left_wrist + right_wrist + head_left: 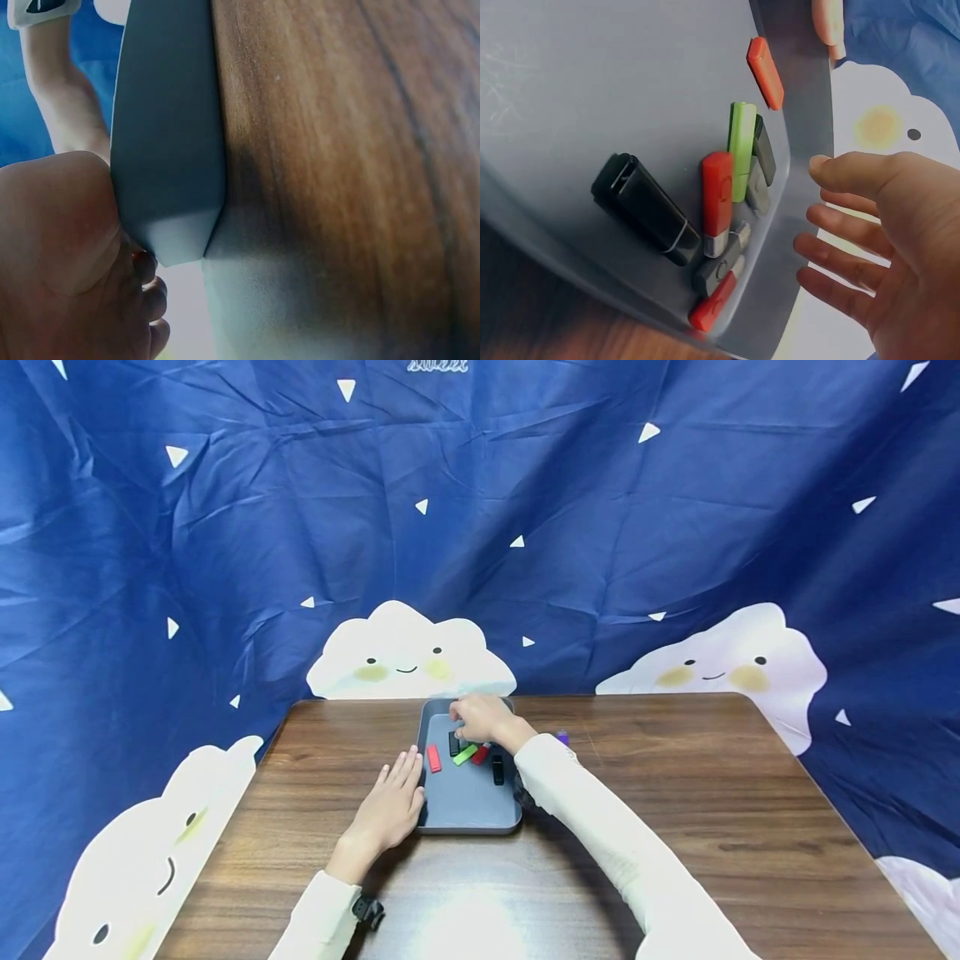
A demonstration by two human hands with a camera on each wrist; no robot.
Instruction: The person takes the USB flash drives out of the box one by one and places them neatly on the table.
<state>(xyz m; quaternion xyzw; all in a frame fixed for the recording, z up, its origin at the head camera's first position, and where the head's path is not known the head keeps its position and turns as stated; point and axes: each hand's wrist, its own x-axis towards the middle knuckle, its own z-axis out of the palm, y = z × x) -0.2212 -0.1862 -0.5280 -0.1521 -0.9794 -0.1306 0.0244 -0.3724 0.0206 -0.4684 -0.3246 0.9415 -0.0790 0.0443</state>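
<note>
A grey tray [468, 810] holds several small USB flash drives. My left hand [386, 810] lies along the tray's left rim, its fingers straight. Over the tray's far end is my right hand [483, 718], with loosely bent fingers and nothing held in the right wrist view. Close to it in that view lie a green flash drive [741, 146], a red one [718, 195] with a metal plug, and grey ones [757, 186]. An orange-red drive [433, 758] lies near the left wall. The larger black drive [498, 770] rests near the right wall.
The tray stands on a brown wooden table [690, 793]. A small purple object [562, 738] lies right of the tray, partly hidden by the right sleeve. Behind the table hangs a blue cloth [465, 560] with white clouds.
</note>
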